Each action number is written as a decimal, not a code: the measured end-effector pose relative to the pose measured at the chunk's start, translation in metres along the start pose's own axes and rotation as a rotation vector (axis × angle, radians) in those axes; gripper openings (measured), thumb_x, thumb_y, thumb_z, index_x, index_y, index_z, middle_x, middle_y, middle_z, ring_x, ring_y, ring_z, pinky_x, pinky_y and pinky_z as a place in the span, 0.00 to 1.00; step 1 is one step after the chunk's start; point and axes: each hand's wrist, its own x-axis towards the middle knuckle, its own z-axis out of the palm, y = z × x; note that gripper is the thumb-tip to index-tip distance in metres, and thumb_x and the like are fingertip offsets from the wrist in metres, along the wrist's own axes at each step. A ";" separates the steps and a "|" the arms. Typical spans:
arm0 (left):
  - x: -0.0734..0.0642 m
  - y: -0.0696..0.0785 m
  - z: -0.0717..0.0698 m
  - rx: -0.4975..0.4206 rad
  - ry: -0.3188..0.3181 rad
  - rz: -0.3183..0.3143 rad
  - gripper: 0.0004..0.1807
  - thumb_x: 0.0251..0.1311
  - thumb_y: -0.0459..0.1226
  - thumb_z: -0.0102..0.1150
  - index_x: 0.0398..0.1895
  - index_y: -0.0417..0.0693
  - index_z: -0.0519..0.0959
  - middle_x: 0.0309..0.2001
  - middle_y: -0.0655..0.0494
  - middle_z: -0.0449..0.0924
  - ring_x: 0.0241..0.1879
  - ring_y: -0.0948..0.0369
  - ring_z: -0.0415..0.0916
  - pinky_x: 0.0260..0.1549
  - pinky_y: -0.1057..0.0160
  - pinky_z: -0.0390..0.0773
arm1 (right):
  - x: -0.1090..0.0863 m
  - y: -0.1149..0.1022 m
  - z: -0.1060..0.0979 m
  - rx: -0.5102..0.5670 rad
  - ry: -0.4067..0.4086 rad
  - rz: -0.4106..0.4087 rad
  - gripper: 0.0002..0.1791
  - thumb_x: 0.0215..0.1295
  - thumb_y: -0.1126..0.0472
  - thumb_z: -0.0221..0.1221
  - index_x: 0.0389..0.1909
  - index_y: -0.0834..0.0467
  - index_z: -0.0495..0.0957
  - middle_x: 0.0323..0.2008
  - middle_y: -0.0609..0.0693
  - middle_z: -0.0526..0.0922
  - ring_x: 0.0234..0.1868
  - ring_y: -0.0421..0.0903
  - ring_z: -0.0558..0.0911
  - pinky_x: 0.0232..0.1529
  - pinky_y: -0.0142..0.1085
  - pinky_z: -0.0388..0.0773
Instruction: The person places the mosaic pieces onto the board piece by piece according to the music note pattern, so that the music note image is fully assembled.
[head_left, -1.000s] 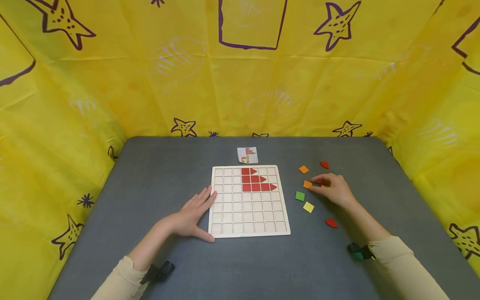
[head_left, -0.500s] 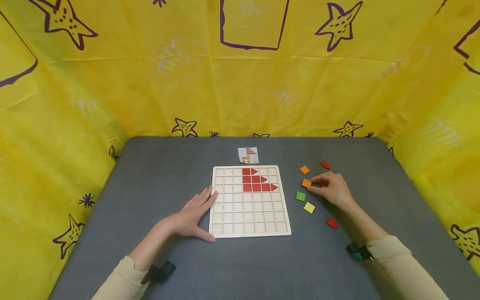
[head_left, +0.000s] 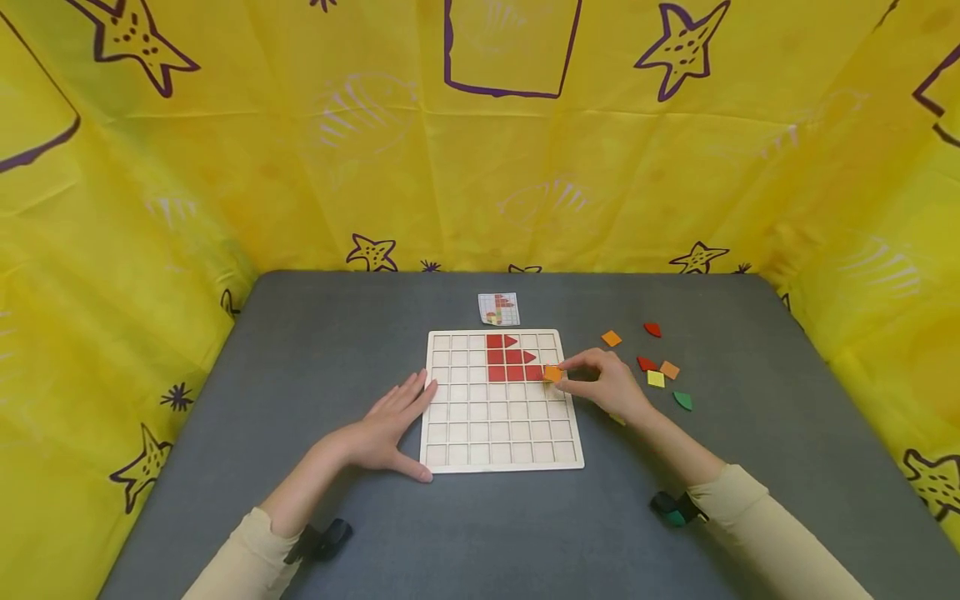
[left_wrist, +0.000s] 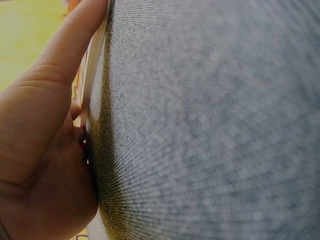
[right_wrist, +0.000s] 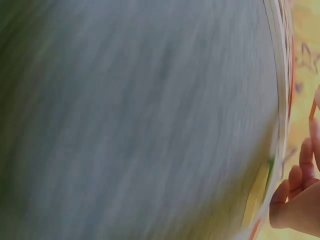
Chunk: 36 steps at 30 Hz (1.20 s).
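A pale wooden grid board (head_left: 480,433) lies on the dark table. Red tiles (head_left: 514,357) fill three short rows near its top, each of the two visible row ends pointed. My left hand (head_left: 386,425) lies with spread fingers along the board's left edge, fingertips over the rim and thumb at the near corner. In the left wrist view, the thumb (left_wrist: 75,45) runs along the board's side. Between thumb and index finger, my right hand (head_left: 611,387) pinches an orange square tile (head_left: 552,373) over the board's right side, covering the third row's end.
Behind the board lies a small pattern card (head_left: 498,310). Loose on the right are orange squares (head_left: 611,338), red rounded pieces (head_left: 652,330), a yellow square (head_left: 656,379) and a green rounded piece (head_left: 682,402). Another yellow piece (head_left: 617,420) is mostly hidden beneath the right hand.
My right hand has picked up the orange tile from the loose pieces and carried it left over the board. Pieces it was covering now show. My left hand stays put.
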 end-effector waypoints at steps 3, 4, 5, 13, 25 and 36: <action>0.000 0.001 -0.001 0.000 -0.001 -0.001 0.71 0.41 0.66 0.70 0.78 0.45 0.38 0.78 0.44 0.29 0.76 0.49 0.26 0.70 0.43 0.37 | 0.003 -0.011 0.015 -0.012 -0.032 -0.059 0.16 0.51 0.51 0.74 0.41 0.51 0.87 0.42 0.46 0.82 0.46 0.49 0.70 0.46 0.45 0.64; 0.000 0.001 -0.001 0.000 -0.001 -0.003 0.71 0.41 0.66 0.70 0.78 0.46 0.38 0.78 0.44 0.29 0.76 0.48 0.26 0.70 0.43 0.37 | 0.004 -0.015 0.019 -0.026 -0.042 -0.085 0.16 0.50 0.51 0.74 0.40 0.51 0.87 0.41 0.45 0.83 0.45 0.49 0.70 0.45 0.44 0.64; 0.001 0.001 -0.001 -0.001 -0.001 -0.004 0.71 0.41 0.66 0.70 0.78 0.46 0.38 0.78 0.44 0.28 0.76 0.48 0.26 0.70 0.43 0.37 | 0.005 -0.018 0.024 -0.043 -0.049 -0.103 0.15 0.49 0.52 0.75 0.39 0.50 0.87 0.40 0.44 0.83 0.45 0.49 0.70 0.45 0.44 0.64; 0.001 0.002 -0.001 -0.006 0.002 -0.008 0.71 0.40 0.65 0.71 0.78 0.45 0.39 0.78 0.44 0.28 0.76 0.47 0.27 0.70 0.42 0.37 | 0.017 -0.036 0.047 -0.180 -0.088 -0.195 0.13 0.48 0.53 0.76 0.35 0.49 0.88 0.36 0.41 0.82 0.46 0.46 0.71 0.48 0.44 0.65; 0.001 0.002 0.000 -0.001 0.001 -0.006 0.71 0.40 0.66 0.70 0.78 0.45 0.39 0.78 0.44 0.29 0.76 0.47 0.28 0.70 0.42 0.38 | 0.021 -0.046 0.058 -0.191 -0.104 -0.220 0.13 0.49 0.56 0.75 0.37 0.51 0.88 0.35 0.42 0.82 0.42 0.45 0.70 0.43 0.41 0.65; 0.000 0.002 -0.001 -0.002 -0.001 -0.010 0.70 0.41 0.66 0.70 0.78 0.45 0.39 0.78 0.44 0.29 0.76 0.47 0.28 0.70 0.42 0.37 | 0.013 -0.034 0.034 -0.118 -0.048 -0.151 0.14 0.52 0.53 0.73 0.41 0.50 0.87 0.40 0.43 0.83 0.46 0.48 0.69 0.44 0.44 0.67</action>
